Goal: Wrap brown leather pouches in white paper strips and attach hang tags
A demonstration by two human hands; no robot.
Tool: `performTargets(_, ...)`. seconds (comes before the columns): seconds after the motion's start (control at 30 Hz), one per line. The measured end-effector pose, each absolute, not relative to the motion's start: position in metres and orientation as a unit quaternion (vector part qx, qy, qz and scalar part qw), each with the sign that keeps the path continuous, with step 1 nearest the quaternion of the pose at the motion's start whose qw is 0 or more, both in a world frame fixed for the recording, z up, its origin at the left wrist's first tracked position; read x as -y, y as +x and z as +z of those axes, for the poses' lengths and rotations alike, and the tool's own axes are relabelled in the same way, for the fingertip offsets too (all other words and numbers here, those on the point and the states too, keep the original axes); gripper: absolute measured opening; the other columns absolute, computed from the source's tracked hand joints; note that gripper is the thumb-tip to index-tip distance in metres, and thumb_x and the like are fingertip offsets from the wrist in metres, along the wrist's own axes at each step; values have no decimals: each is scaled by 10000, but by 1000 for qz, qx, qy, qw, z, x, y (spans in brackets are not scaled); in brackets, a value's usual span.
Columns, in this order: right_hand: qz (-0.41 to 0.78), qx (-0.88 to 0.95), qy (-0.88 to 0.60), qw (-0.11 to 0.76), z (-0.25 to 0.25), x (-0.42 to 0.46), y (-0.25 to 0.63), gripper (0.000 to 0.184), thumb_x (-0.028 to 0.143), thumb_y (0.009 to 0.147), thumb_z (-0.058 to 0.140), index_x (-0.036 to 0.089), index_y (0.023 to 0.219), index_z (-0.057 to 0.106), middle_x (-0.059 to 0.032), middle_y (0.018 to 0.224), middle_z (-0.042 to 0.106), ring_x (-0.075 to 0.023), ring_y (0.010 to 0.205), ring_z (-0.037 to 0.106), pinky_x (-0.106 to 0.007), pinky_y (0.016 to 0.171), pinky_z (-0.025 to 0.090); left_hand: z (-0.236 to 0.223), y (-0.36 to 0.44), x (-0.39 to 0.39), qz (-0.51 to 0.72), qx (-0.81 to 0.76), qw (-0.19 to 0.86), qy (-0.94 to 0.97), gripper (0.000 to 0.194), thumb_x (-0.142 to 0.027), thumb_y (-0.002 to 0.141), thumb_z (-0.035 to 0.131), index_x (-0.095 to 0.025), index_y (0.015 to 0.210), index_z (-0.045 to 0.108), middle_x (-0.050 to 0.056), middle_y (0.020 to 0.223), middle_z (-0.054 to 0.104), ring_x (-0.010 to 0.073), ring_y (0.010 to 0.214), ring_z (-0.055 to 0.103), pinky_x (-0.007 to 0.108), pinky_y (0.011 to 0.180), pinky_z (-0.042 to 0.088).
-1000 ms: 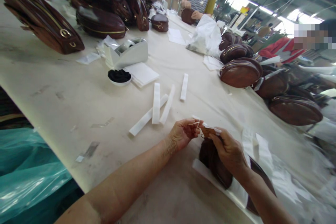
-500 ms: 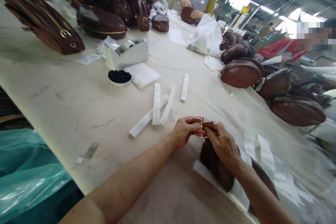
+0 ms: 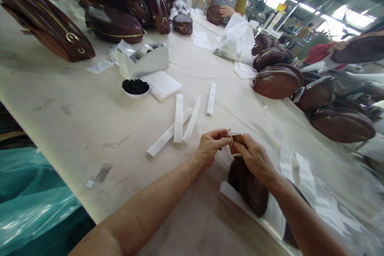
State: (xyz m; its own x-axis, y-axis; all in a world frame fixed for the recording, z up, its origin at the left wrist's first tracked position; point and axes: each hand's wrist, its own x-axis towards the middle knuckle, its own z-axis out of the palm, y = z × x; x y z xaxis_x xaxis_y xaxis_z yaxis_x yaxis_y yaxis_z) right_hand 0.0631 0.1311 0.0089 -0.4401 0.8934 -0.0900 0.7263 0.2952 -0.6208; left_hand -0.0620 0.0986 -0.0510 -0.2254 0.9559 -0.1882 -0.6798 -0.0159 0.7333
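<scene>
Currently, left hand pinches white string, fingertips closed; right hand grip is closed on brown tag. Tag is at the bag's far end, well in from the counter's left edge. Strips lie beyond left hand.

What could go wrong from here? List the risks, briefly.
The thin white cord could slip from the left hand. The small brown piece in the right hand might crease under the pinch. The loose white strips lie near the left hand, so a sweep of it could scatter them.
</scene>
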Motion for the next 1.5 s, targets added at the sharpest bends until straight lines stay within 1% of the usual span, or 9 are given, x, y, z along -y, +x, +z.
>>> performTargets(0.23,280,826,-482,77,12,-136,55,186,383,799,460,223,707,474,38,588,545,-130,557,496,-264,571,389,-51,-64,-103,696,-387,576,186,326,-217,490,759,-146,804,712,-38,599,585,80,584,497,232,620,411)
performTargets(0.3,274,815,-505,80,8,-139,55,180,399,754,537,228,793,497,51,571,546,-132,533,498,-262,550,391,-52,-66,-103,687,-392,579,198,269,-244,512,758,-134,749,694,-21,597,599,86,556,500,236,588,410)
performTargets(0.4,329,786,-508,123,0,-142,58,395,492,736,581,224,1012,490,52,614,564,-132,518,512,-263,527,416,-52,-70,-102,678,-402,574,219,198,-255,542,748,-134,664,650,-1,629,623,101,582,532,240,598,425)
performTargets(0.57,365,735,-527,221,-2,-138,63,549,600,759,516,202,1136,504,-6,790,596,-152,643,553,-275,567,458,-47,-73,-99,662,-426,552,276,89,-158,589,697,-146,634,621,-20,619,613,100,615,538,231,648,432)
performTargets(0.7,338,755,-516,224,0,-133,59,570,561,836,404,198,1269,479,20,692,569,-144,593,523,-282,591,437,-45,-69,-95,637,-433,549,326,109,-85,572,673,-150,650,633,-32,610,611,101,605,531,229,645,428)
performTargets(0.87,272,727,-588,228,0,-141,62,420,457,770,424,154,972,633,-56,774,648,-201,737,586,-343,699,448,-42,-72,-90,639,-466,510,338,92,-88,582,664,-152,601,600,-47,567,569,93,576,498,217,608,405)
performTargets(1.03,298,746,-562,198,0,-135,77,358,385,692,511,179,961,626,-68,877,671,-216,800,612,-373,762,461,-41,-91,-95,680,-512,429,304,58,-155,642,646,-164,636,589,-55,589,548,87,585,468,204,594,377)
performTargets(1.37,200,793,-521,243,0,-115,89,269,329,774,486,198,959,630,-81,954,664,-229,913,609,-399,864,457,-42,-123,-107,712,-585,280,270,41,-194,708,605,-176,726,572,-34,662,561,116,659,522,230,687,421)
performTargets(1.5,148,796,-526,259,11,-101,112,270,317,808,462,200,983,633,-89,1018,652,-235,971,598,-414,909,437,-35,-117,-96,602,-678,54,418,214,-174,752,540,-145,957,595,103,992,622,243,1022,544,374,927,401)
